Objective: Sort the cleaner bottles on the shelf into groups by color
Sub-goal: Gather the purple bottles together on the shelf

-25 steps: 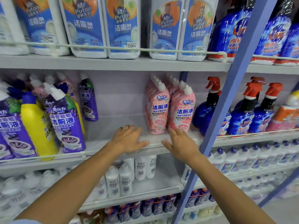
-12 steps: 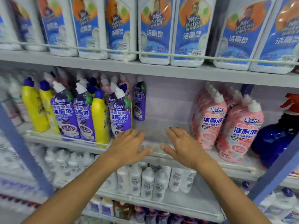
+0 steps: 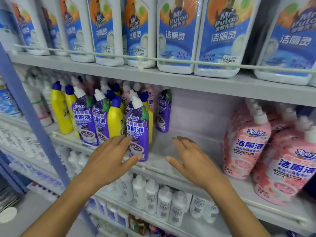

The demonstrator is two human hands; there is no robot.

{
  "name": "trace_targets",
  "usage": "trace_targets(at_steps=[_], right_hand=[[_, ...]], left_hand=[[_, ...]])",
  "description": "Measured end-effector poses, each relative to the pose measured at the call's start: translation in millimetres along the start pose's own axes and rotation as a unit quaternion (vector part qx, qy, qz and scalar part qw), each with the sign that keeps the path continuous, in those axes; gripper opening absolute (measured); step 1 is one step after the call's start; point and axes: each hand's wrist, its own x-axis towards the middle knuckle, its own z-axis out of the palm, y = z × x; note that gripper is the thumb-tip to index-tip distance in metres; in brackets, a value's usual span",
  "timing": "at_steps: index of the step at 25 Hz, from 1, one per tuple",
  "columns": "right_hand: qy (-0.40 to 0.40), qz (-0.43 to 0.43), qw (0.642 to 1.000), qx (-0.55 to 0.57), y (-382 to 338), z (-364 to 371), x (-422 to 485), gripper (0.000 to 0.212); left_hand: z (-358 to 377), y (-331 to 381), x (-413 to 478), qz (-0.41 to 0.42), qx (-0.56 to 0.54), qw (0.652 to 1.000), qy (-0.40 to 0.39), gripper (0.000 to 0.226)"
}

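On the middle shelf (image 3: 174,151) a mixed cluster stands at the left: purple bottles (image 3: 138,132), yellow bottles with blue caps (image 3: 59,110) and a few pink ones (image 3: 149,96) behind. One purple bottle (image 3: 163,110) stands alone toward the back. Pink bottles (image 3: 248,144) are grouped at the right. My left hand (image 3: 109,159) hovers with straight fingers right in front of the nearest purple bottle, holding nothing. My right hand (image 3: 191,159) is spread over the bare gap in the shelf, also holding nothing.
Large white bottles with blue labels (image 3: 176,35) fill the shelf above. Small white bottles (image 3: 150,197) line the shelf below. A blue upright post (image 3: 34,120) runs down the left side. A thin rail (image 3: 153,168) edges the middle shelf front.
The view has swung left and closer, so the mixed cluster now sits centre-left. My left hand has moved up next to the front purple bottle. Both hands stay empty.
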Motion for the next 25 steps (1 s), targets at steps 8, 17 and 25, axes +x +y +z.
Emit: trace_targets(at_steps=[8, 17, 25], right_hand=[[0.059, -0.067, 0.989, 0.118, -29, -5, 109, 0.077], [0.149, 0.006, 0.959, 0.24, -68, 25, 141, 0.06], [0.124, 0.022, 0.963, 0.236, -73, 10, 132, 0.041]], left_hand=[[-36, -43, 37, -0.134, 0.0, 0.991, 0.026, 0.097], [-9, -55, 89, -0.155, -0.113, 0.971, 0.144, 0.045], [7, -62, 90, -0.148, -0.143, 0.958, 0.2, 0.042]])
